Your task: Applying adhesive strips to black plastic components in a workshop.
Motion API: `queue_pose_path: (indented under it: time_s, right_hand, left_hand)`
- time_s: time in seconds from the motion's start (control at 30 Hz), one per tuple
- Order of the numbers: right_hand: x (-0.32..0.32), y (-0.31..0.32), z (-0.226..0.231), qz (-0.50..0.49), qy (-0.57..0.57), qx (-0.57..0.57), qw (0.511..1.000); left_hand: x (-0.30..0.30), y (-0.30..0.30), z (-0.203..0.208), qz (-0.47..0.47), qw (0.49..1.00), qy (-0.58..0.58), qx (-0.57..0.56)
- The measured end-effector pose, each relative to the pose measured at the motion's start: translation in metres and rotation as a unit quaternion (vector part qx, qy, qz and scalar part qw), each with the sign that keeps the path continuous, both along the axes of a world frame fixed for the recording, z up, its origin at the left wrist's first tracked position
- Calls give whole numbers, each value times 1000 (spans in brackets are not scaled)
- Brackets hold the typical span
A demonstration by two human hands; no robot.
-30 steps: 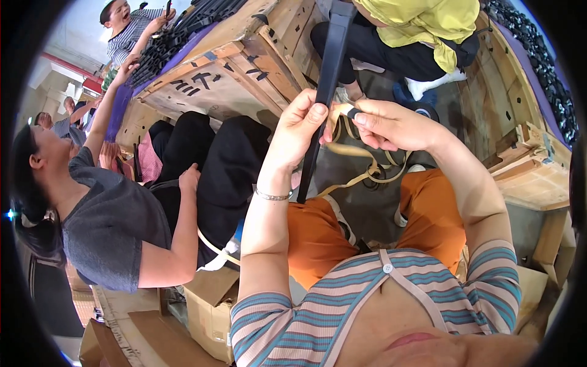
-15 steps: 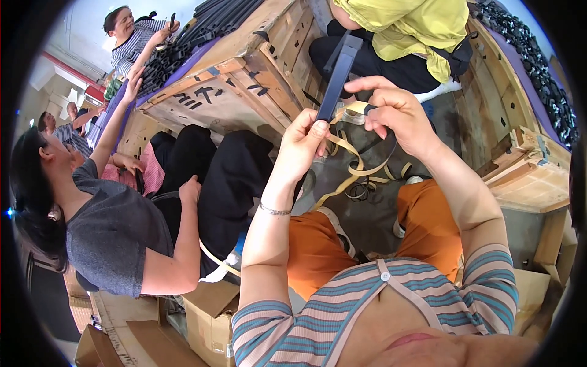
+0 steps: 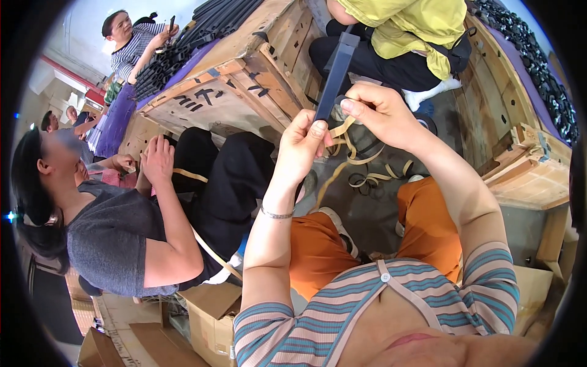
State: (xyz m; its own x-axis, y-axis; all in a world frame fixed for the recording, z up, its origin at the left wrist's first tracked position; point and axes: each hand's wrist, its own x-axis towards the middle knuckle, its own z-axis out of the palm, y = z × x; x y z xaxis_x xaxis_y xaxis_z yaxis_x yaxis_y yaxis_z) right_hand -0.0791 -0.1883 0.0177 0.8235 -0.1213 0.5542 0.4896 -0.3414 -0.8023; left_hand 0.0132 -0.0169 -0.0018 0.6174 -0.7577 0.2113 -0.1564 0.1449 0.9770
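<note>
Rough wooden crates stand around a grey concrete floor; brown cardboard boxes sit lower left, under bright daylight.

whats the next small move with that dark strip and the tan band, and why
Probably peel the tan band a little further off the dark strip. The left hand pinches the strip's lower end upright, while the right hand grips the band right beside it. Loose tan bands already lie curled on the floor below.

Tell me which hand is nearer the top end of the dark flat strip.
Right. The right hand is raised beside the dark flat strip partway up, pulling tan tape; the left hand pinches the strip's lower end, farther from the top.
</note>
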Motion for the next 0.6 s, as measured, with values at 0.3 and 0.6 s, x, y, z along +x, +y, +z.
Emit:
queue_pose_path:
  time_s: [0.3, 0.6]
  right_hand:
    - [9, 3, -3, -22, -33, -16, 999]
    - [11, 3, -4, -17, -36, 14, 999]
  left_hand:
    - [-2, 3, 2, -1, 1000, 2, 2]
    - [-3, 5, 2, 5, 1000, -3, 9]
